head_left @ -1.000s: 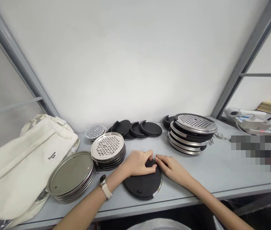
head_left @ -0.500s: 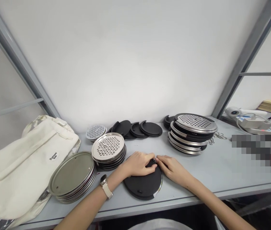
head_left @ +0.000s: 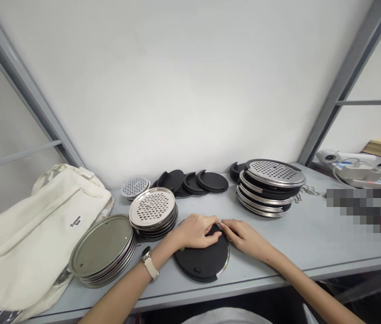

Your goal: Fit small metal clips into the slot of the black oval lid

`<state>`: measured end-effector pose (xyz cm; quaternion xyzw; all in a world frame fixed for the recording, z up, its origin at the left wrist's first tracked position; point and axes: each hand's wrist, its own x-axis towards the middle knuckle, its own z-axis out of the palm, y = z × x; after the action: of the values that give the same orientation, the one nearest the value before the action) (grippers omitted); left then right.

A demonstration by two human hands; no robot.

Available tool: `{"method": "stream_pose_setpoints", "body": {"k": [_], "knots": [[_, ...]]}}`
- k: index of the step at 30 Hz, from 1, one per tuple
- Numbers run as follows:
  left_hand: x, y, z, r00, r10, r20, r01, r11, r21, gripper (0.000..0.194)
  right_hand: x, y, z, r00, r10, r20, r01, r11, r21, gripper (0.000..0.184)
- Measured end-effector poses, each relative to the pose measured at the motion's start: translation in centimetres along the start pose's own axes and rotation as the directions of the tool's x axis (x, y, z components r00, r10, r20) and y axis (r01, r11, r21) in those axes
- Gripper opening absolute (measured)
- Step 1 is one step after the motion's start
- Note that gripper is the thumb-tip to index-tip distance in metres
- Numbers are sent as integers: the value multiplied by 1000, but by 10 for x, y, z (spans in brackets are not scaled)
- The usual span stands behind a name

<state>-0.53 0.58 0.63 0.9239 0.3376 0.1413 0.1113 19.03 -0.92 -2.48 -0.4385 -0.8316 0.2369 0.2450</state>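
Note:
A round black disc lies on the grey shelf in front of me, with a shiny metal rim along its right edge. My left hand rests across the disc's upper part, thumb and fingers curled over it. At the disc's upper right edge a small shiny metal piece shows between the fingertips of both hands; its exact shape is too small to tell. My right hand has its thumb and fingers pressed together there, against the rim. Just left of the disc stands a stack of round metal graters.
Olive-coloured round plates are stacked at front left beside a cream bag. Black covers lie along the wall. A tall stack of graters and black discs stands right, near small metal hooks. The shelf edge runs in front.
Both hands stay at the disc's upper right edge. My right hand's fingertips have shifted very slightly to the right; the other things have not moved.

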Motion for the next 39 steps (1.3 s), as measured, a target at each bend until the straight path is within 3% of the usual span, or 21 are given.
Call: {"method": "stream_pose_setpoints", "body": {"k": [27, 33, 39], "knots": [[1, -5, 5, 1000, 13, -16, -14, 999, -40, 13, 1, 5, -6, 995, 82, 54, -91, 979, 180, 43], [0, -9, 1, 999, 32, -24, -32, 999, 13, 19, 3, 10, -9, 991, 131, 9, -129, 958, 255, 42], [0, -4, 5, 989, -114, -95, 126, 983, 130, 23, 1, 6, -6, 996, 91, -18, -85, 974, 211, 41]]}}
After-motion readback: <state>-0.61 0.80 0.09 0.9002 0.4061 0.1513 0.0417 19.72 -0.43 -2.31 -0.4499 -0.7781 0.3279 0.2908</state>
